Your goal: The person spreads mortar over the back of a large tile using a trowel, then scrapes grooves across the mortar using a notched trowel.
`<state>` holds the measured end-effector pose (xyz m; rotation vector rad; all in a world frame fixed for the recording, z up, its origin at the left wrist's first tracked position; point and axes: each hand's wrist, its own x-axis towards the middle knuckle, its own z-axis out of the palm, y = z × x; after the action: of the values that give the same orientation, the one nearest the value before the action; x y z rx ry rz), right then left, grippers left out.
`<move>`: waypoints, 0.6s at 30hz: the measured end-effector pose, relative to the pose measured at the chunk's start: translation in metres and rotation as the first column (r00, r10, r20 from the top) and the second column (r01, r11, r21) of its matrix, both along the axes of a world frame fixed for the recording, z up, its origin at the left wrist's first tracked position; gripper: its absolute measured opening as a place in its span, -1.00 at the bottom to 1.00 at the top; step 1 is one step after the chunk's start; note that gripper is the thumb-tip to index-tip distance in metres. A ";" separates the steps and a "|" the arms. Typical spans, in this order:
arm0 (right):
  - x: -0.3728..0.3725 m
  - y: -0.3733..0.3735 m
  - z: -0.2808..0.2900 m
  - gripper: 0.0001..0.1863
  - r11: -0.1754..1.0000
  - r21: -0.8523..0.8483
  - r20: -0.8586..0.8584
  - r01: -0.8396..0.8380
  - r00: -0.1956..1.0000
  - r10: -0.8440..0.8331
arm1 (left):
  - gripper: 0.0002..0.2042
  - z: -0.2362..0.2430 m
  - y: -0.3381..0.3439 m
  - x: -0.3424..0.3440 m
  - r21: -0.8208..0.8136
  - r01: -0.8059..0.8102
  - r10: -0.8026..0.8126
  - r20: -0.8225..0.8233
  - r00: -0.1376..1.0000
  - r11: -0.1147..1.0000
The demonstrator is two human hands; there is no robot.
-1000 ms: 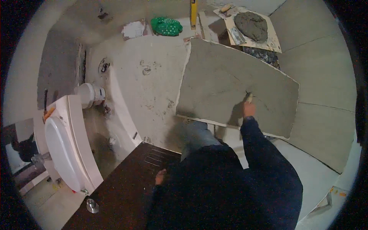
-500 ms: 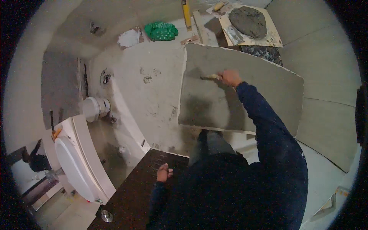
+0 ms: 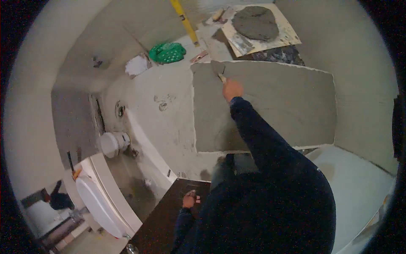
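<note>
My right hand (image 3: 233, 89) grips the pale handle of a pointing trowel (image 3: 218, 67). Its blade lies against the far left corner of a large grey panel (image 3: 279, 101), whose face is coated in smooth grey mortar and whose edges are whitish. A shadow falls on the panel's near part, by my sleeve. My left hand (image 3: 191, 199) is low on the left, over a dark brown top (image 3: 156, 220). Its fingers are curled, and whatever may be inside them is hidden.
Beyond the panel, a mound of mortar (image 3: 256, 23) sits on a pale board (image 3: 292, 39). A yellow spirit level (image 3: 185, 21) leans nearby, left of it a green dotted cloth (image 3: 167, 53). Further left are a white bucket (image 3: 111, 145) and a white toilet (image 3: 95, 203).
My right hand has carried the trowel left and away from me, from the panel's middle to its far left corner. The whole view has shifted slightly. My left hand stays curled over the brown top.
</note>
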<state>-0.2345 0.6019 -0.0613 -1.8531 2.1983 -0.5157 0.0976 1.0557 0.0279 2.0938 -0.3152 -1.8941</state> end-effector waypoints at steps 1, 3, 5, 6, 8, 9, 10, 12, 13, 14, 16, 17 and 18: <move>-0.027 0.001 -0.020 -0.76 0.980 0.160 0.004 0.118 0.993 -0.120 | -0.65 0.005 -0.023 -0.009 0.028 0.138 -0.139 0.038 0.990 0.990; -0.049 0.013 -0.029 -0.77 0.914 0.329 0.006 0.238 0.967 -0.254 | -0.64 0.007 -0.040 -0.010 0.073 0.284 -0.290 0.082 0.954 0.956; -0.054 0.033 -0.022 -0.76 0.848 0.430 0.017 0.310 0.936 -0.351 | -0.65 0.000 -0.040 0.003 -0.025 0.316 -0.312 0.114 0.943 0.948; -0.078 0.046 -0.028 -0.76 0.832 0.427 0.003 0.355 0.919 -0.393 | -0.65 -0.007 -0.044 0.008 -0.064 0.353 -0.344 0.113 0.932 0.934; -0.138 0.082 -0.046 -0.72 0.852 0.354 0.069 0.385 0.898 -0.434 | -0.66 -0.024 -0.060 0.014 -0.221 0.606 -0.584 0.163 0.795 0.764; -0.160 0.098 -0.047 -0.71 0.857 0.333 0.093 0.394 0.890 -0.446 | -0.66 -0.023 -0.068 0.012 -0.255 0.621 -0.608 0.140 0.782 0.741; -0.188 0.115 -0.046 -0.68 0.870 0.324 0.038 0.372 0.913 -0.405 | -0.66 -0.020 -0.074 0.010 -0.287 0.634 -0.630 0.118 0.767 0.718; -0.217 0.136 -0.013 -0.65 0.840 0.438 -0.012 0.319 0.937 -0.349 | -0.65 -0.008 -0.083 0.009 -0.184 0.623 -0.604 0.156 0.782 0.760; -0.240 0.153 -0.002 -0.65 0.820 0.451 -0.028 0.352 0.924 -0.381 | -0.64 -0.007 -0.090 0.009 -0.157 0.633 -0.611 0.166 0.774 0.758; -0.258 0.165 0.011 -0.65 0.804 0.460 -0.039 0.375 0.914 -0.404 | -0.63 -0.015 -0.087 0.024 -0.187 0.626 -0.606 0.158 0.779 0.757; -0.336 0.232 -0.031 -0.67 0.844 0.320 -0.057 0.430 0.898 -0.436 | -0.60 -0.020 -0.099 0.020 -0.235 0.642 -0.637 0.108 0.763 0.730; -0.362 0.259 -0.048 -0.67 0.878 0.266 -0.037 0.397 0.915 -0.402 | -0.59 -0.014 -0.109 0.015 -0.139 0.607 -0.601 0.083 0.795 0.783; -0.351 0.264 -0.049 -0.67 0.876 0.280 -0.016 0.392 0.915 -0.404 | -0.59 -0.007 -0.112 0.018 -0.071 0.581 -0.573 0.100 0.813 0.811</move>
<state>-0.5856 0.8663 -0.1108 -1.2401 2.4829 -0.2867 0.1154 0.9433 0.0213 2.1615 -1.1606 -2.0439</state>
